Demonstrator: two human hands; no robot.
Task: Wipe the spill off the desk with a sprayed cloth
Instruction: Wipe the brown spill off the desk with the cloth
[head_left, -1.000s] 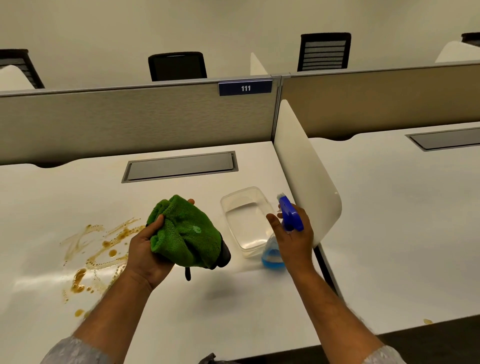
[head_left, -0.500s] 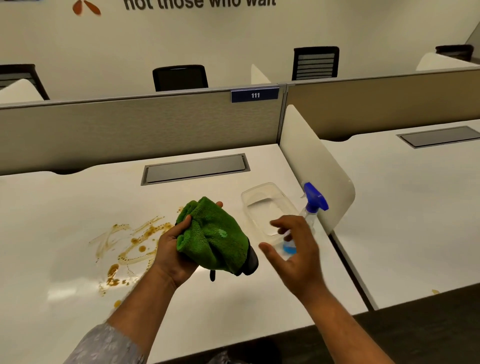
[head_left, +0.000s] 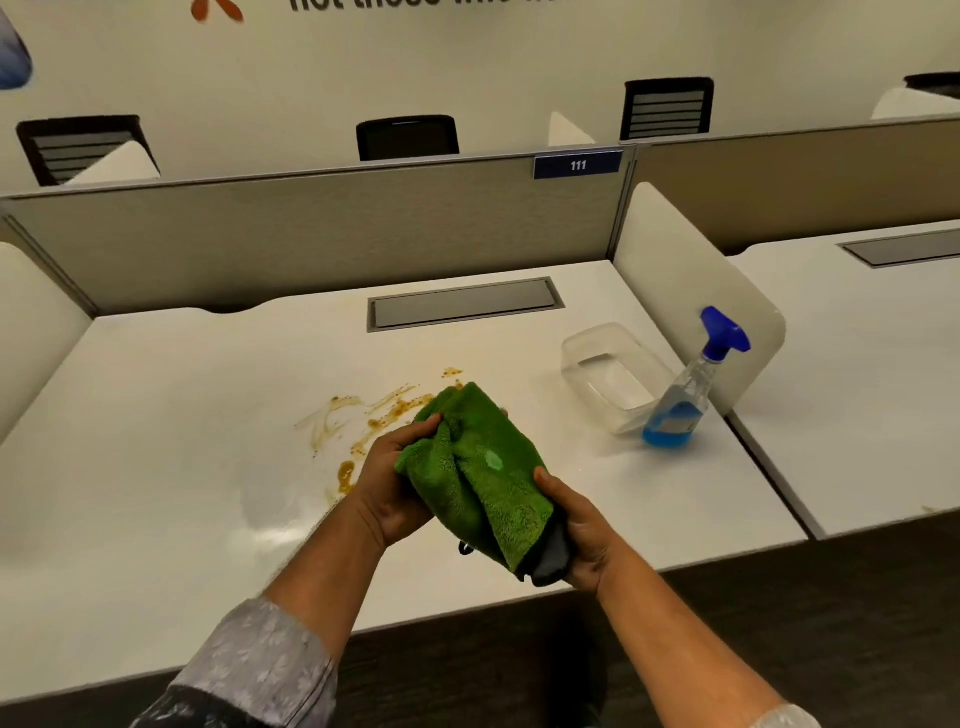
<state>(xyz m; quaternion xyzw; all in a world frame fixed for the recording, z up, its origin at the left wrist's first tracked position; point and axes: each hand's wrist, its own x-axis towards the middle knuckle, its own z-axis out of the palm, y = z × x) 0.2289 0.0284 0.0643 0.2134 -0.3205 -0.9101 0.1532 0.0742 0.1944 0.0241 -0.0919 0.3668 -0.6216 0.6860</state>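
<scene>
A green cloth (head_left: 478, 467) with a dark grey underside and a small wet spot is held above the white desk (head_left: 182, 467) by both hands. My left hand (head_left: 392, 480) grips its upper left edge. My right hand (head_left: 582, 535) holds its lower right corner. A brown spill (head_left: 363, 421) streaks the desk just left of and behind the cloth. The spray bottle (head_left: 685, 395), clear with blue liquid and a blue nozzle, stands upright at the desk's right side with no hand on it.
A clear plastic container (head_left: 608, 379) sits beside the bottle. A white side divider (head_left: 691, 291) rises at the right, a beige partition (head_left: 311, 239) runs along the back, and a grey cable hatch (head_left: 462, 306) is set in the desk. Office chairs stand beyond.
My right hand let go of the spray bottle, which now stands on the desk, and came over to take the cloth's lower corner. The view shifted left.
</scene>
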